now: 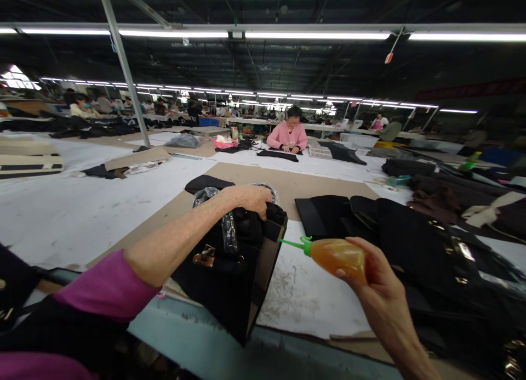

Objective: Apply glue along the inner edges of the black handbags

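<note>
A black handbag [222,292] with gold-coloured hardware and plastic-wrapped handles lies at the table's near edge, its open side panel facing right. My left hand [258,200] reaches across the bag and grips its upper edge, fingers curled over the black material. In my right hand [376,276] is a soft squeeze bottle [339,256] of amber liquid, probably glue, with a green cap and long thin green nozzle. The bottle is tilted almost flat. Its nozzle tip points left, at or very close to the bag's side edge; whether it touches I cannot tell.
Black bag pieces [411,243] with gold fittings are piled at the right. Brown cardboard [246,174] and white paper [123,204] cover the table. Across it, a person in pink [287,134] works over black pieces. A metal post [125,67] rises at left.
</note>
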`<act>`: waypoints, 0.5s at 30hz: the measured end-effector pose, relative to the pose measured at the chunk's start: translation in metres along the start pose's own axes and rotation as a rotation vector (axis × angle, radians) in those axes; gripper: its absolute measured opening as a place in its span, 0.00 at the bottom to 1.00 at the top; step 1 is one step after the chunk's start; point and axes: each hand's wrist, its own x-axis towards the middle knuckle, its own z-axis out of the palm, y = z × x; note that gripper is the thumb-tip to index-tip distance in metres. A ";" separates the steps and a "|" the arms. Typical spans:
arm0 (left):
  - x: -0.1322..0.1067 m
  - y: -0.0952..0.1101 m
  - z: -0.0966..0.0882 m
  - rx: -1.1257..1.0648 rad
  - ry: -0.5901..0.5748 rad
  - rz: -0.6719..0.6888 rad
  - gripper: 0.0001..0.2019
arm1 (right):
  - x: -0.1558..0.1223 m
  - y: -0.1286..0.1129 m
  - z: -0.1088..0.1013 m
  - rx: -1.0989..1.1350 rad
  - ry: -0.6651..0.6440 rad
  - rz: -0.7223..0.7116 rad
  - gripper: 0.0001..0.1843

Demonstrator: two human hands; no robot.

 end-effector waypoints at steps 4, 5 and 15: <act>-0.001 0.002 -0.001 0.029 0.000 -0.004 0.09 | -0.009 0.005 0.002 -0.005 -0.035 0.033 0.26; -0.001 0.002 0.000 0.035 -0.002 -0.006 0.09 | -0.011 0.006 0.003 -0.007 -0.039 0.041 0.26; -0.002 0.005 0.000 0.125 -0.021 -0.027 0.15 | -0.033 0.028 0.007 -0.007 -0.085 0.116 0.28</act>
